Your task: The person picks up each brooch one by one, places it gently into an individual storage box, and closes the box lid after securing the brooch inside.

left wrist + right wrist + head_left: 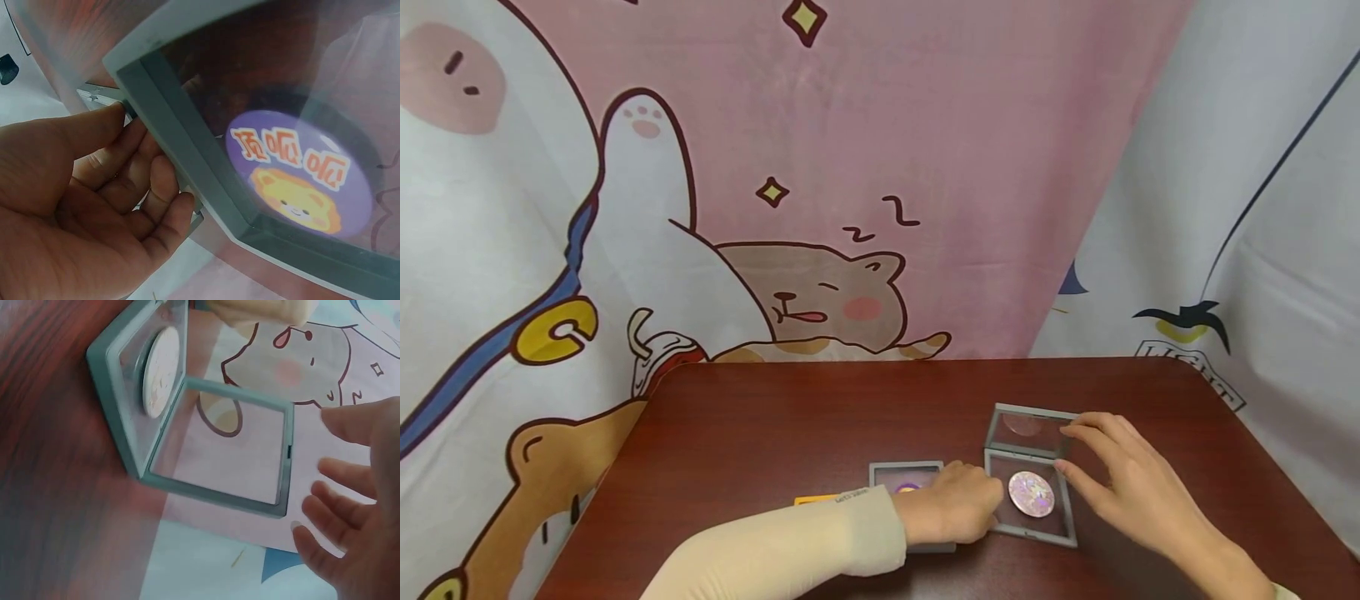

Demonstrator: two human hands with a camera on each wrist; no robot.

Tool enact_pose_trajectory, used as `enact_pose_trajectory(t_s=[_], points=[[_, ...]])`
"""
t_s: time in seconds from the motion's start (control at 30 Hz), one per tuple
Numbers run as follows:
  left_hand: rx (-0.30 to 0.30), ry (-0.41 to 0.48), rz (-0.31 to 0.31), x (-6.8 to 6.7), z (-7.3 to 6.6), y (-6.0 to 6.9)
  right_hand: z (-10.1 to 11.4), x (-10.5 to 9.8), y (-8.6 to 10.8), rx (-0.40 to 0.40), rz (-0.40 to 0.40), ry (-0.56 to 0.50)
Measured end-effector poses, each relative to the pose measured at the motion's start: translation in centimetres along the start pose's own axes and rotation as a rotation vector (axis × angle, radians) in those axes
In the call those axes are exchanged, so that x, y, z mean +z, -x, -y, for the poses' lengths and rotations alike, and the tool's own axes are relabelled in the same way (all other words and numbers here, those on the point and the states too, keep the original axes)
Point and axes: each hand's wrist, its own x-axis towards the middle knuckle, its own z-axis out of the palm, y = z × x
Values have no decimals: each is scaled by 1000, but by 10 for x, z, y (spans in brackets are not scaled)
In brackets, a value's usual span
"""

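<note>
A grey-framed clear display case (1030, 533) stands open on the table, its lid (1037, 429) tilted up at the back. Held in its base is a round, shiny pinkish-white badge (1031, 494), which also shows in the right wrist view. My left hand (962, 502) pinches the left edge of this base with thumb and curled fingers. Spread fingers of my right hand (1123, 471) are beside the lid, apart from it in the right wrist view. Partly under my left wrist lies a second grey case (907, 464) with a purple lion badge (300, 172).
A yellow-orange object (815, 500) shows past my left sleeve (790, 542), mostly hidden. The reddish-brown table (790, 417) ends at the back against a cartoon-printed curtain (985, 167).
</note>
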Motion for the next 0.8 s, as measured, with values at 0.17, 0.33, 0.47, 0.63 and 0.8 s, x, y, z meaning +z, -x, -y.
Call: enact_pose_trajectory(t_s=[0.17, 0.33, 0.47, 0.63, 0.8], points=[[3, 2, -3, 0, 0, 0, -10, 3, -4, -2, -3, -27], [-1, 13, 3, 0, 0, -1, -18, 10, -3, 22, 20, -27], [-9, 17, 16, 1, 0, -1, -21, 14, 2, 52, 43, -12], [-16, 36, 32, 2, 2, -2, -23, 15, 6, 31, 26, 18], [-18, 57, 43, 2, 5, -2, -21, 14, 9, -37, -38, 34]])
